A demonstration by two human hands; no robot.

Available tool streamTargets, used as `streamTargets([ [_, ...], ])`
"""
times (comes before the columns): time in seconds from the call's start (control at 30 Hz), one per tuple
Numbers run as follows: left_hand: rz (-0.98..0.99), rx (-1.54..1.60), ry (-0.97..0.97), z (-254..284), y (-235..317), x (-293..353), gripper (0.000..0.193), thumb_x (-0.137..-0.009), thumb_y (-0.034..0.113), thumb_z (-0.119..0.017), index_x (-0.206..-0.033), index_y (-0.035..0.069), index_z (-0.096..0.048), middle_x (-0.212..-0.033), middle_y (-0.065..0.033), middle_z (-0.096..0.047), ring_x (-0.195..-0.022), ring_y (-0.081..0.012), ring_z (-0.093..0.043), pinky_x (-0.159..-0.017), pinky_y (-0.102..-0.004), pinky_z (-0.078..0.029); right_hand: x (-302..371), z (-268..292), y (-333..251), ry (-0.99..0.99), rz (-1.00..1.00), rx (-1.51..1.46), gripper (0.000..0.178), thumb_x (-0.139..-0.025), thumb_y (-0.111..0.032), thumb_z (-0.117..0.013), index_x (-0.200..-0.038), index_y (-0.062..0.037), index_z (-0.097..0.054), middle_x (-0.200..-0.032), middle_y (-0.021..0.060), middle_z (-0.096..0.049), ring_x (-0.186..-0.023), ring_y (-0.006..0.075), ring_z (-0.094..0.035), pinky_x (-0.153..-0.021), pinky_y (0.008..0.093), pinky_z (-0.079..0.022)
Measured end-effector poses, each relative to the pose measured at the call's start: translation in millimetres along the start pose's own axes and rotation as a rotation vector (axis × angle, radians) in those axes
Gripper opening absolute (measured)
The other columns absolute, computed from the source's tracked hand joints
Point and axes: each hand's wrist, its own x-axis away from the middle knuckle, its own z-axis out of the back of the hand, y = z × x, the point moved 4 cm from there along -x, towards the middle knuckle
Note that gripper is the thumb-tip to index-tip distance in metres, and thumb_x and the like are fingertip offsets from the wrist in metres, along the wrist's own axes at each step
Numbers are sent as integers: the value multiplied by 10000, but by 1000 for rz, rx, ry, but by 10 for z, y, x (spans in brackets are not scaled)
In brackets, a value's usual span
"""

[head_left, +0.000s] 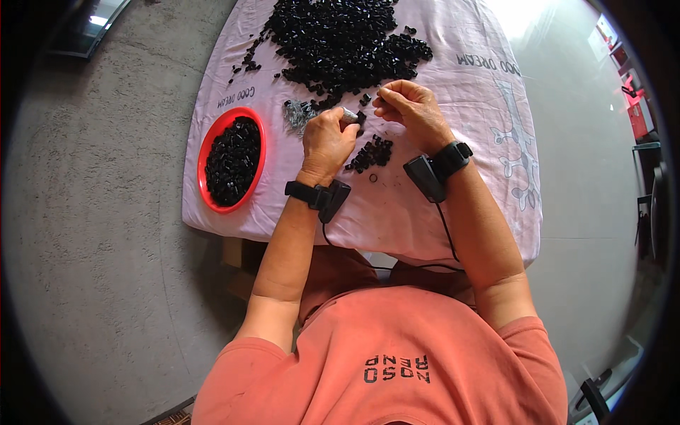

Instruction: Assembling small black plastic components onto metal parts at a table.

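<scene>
A grey floor [106, 177] is spreading to the left, and a pale pink cloth [411, 212] is covering the table before me. A big heap [340, 49] of black pieces is sitting at the far end; a small pile [370, 153] is lying nearer me, between my wrists. At the left edge, a red bowl [202, 170] is holding more.

My left hand [328, 144] is pinching a black piece [361, 120] at its fingertips, with what looks like a grey wrap [349, 115] covering 1 finger. My right hand [420, 115] is hanging to the right, its fingertips bunching together; whether they are gripping anything, I cannot tell.

The piece is lying between my 2 hands: touching the left, just apart from the right, to the left and slightly near of its fingertips. Its long axis seems to be running near to far.

A grey clump [297, 116] is resting just left of my left hand, and a ring [373, 182] is lying on the near side of the small pile.
</scene>
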Motion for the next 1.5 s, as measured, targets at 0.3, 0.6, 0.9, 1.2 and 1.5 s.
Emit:
streamTargets([
  [0.3,29,1,-48,22,23,-59,159,-779,147,-696,-880,25,-714,-828,-157,-738,-800,-324,-728,-750,-402,-564,10,-29,9,-24,-23,59,195,-1012,-228,-645,-1063,-44,-682,-947,63,-729,-824,120,-706,-742,229,-571],
  [0.6,64,153,-32,48,-72,-38,149,-822,105,-710,-937,10,-713,-835,-89,-745,-758,-170,-712,-724,-318,-557,-16,-34,48,-59,-34,99,199,-1011,-228,-646,-1057,-36,-674,-947,58,-727,-824,123,-708,-742,239,-574],
  [0.9,153,731,-22,129,-91,38,185,-920,71,-702,-1100,26,-710,-906,-15,-717,-786,-87,-658,-726,-235,-535,47,-179,55,-128,-48,253,208,-1004,-205,-641,-1026,0,-675,-899,60,-721,-768,114,-696,-698,247,-573],
  [1.2,280,1018,38,170,61,32,162,-923,77,-708,-1073,20,-734,-922,-58,-754,-771,-103,-686,-723,-241,-538,61,-214,97,-212,-47,241,200,-1004,-174,-628,-1028,22,-659,-877,71,-716,-776,132,-709,-683,255,-579],
  [1.5,372,1148,12,20,-57,24,118,-919,116,-746,-1033,85,-747,-919,-12,-741,-787,-79,-663,-725,-208,-478,80,-267,74,-230,-44,234,204,-1009,-176,-626,-1024,25,-654,-888,79,-714,-790,153,-721,-692,263,-582],
])
